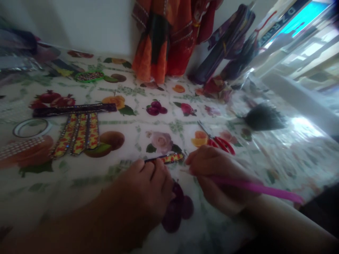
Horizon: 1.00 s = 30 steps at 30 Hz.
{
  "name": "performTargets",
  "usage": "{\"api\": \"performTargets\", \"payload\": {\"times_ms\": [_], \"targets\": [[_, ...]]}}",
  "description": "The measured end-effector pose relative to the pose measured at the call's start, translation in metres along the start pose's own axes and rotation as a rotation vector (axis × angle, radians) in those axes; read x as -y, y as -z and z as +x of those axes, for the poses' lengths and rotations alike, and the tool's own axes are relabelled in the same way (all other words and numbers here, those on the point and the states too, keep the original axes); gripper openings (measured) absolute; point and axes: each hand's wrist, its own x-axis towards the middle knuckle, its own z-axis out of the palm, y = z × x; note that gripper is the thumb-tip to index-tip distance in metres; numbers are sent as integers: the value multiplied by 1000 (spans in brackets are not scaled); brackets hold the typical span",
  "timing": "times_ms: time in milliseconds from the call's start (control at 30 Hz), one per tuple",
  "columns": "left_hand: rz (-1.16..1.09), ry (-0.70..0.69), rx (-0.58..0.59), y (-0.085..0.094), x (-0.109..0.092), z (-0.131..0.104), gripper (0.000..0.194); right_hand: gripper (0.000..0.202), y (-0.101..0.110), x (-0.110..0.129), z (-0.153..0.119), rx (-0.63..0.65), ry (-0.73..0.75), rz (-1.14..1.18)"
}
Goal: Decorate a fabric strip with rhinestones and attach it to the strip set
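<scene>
My left hand [148, 190] rests on the fruit-print tablecloth [148, 84], its fingertips pressing down a small beaded strip [169, 158] with red and yellow pattern. My right hand [217, 176] grips a long pink tool [254, 187] like a pen, its tip hidden near the right end of the strip. Both hands sit close together at the near middle of the table.
Red-handled scissors [218, 139] lie just beyond my right hand. Several finished beaded strips [78, 134] and a dark bar [74, 110] lie at left, with a tape roll [30, 127]. A green oval piece [88, 76], orange cloth [161, 38] and a dark feathery tuft [263, 118] lie farther back.
</scene>
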Motion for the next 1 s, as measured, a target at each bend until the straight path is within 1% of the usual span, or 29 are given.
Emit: {"api": "performTargets", "payload": {"times_ms": [100, 200, 300, 367, 433, 533, 667, 800, 1000], "targets": [[-4, 28, -32, -3, -1, 0, 33, 27, 4, -2, 7, 28, -52, 13], [24, 57, -55, -5, -3, 0, 33, 15, 4, -13, 22, 25, -157, -13], [54, 69, -19, -4, -5, 0, 30, 6, -6, -31, 39, -27, -229, 26], [55, 77, 17, -2, -6, 0, 27, 9, -16, -42, 48, -16, -277, 58], [42, 80, 30, -1, -6, 0, 26, 11, -26, -48, 53, 37, -309, 114], [14, 65, 30, 0, -4, 1, 25, 11, -36, -48, 56, 110, -339, 199], [-18, 59, 55, 1, -3, 1, 23, 12, -40, -44, 57, 158, -386, 229], [-23, 70, 59, 3, -3, 1, 21, 15, -40, -43, 57, 165, -399, 200], [-67, 72, 28, 3, -4, 1, 19, 13, -41, -44, 55, 170, -396, 147]]}}
